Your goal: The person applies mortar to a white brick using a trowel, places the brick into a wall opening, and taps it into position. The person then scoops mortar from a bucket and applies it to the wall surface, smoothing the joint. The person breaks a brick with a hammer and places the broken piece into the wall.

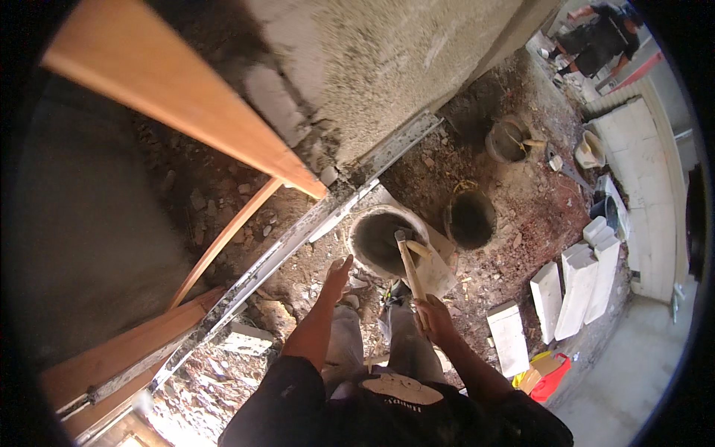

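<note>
Our right hand (436,316) is wrapped around the lower end of a wooden-handled hammer (408,261), fingers pressed together on the shaft. The head hangs over the mouth of the grey bucket (380,240), which stands on the rubble-strewn dirt floor (514,216) just ahead of our knees. We judge the tool stiff and top-heavy, its weight up at the metal head, so a hold low on the handle gives reach but little control; the wood looks dry and should not slip. Our left hand (337,277) is spread open, holding nothing, its fingertips close to the bucket's left rim (whether they touch it we cannot tell).

Room is tight on the left: a long metal straightedge (298,240) runs diagonally past the bucket beside the rough plastered wall (387,59), with wooden boards (186,97) above it. On the right a second, darker bucket (469,218) sits near, then open dirt floor out to the white blocks (577,283). A third bucket (508,138) stands farther off, and another person (599,37) works well apart by the far edge.
</note>
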Motion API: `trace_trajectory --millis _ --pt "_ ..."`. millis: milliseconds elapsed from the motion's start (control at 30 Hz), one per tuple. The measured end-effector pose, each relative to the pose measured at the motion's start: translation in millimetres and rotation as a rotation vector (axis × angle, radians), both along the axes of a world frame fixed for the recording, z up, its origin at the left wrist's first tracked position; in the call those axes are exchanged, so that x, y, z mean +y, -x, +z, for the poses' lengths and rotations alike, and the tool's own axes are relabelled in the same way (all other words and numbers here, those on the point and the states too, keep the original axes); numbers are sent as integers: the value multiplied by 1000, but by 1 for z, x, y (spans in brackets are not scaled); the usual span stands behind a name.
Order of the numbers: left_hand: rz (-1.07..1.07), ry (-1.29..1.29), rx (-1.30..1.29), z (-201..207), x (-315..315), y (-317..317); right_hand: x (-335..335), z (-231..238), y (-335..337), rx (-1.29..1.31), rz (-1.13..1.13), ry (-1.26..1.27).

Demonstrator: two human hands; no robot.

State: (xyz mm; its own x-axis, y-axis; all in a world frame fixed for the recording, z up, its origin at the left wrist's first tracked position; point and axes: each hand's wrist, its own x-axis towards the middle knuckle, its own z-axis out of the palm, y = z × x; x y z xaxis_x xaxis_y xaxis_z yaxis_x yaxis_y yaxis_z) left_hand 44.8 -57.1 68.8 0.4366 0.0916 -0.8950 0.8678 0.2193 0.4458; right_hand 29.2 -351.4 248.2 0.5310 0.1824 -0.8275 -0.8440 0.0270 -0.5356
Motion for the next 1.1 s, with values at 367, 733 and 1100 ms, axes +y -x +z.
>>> trace_trajectory --millis 367,733,1100 --pt "388 -270 -344 37 170 252 73 22 21 -51 392 -123" --pt "1012 -1080 428 135 19 525 102 36 -49 -127 1225 318" --pt "1308 -376 773 135 -343 474 194 40 -81 -166 1628 367"
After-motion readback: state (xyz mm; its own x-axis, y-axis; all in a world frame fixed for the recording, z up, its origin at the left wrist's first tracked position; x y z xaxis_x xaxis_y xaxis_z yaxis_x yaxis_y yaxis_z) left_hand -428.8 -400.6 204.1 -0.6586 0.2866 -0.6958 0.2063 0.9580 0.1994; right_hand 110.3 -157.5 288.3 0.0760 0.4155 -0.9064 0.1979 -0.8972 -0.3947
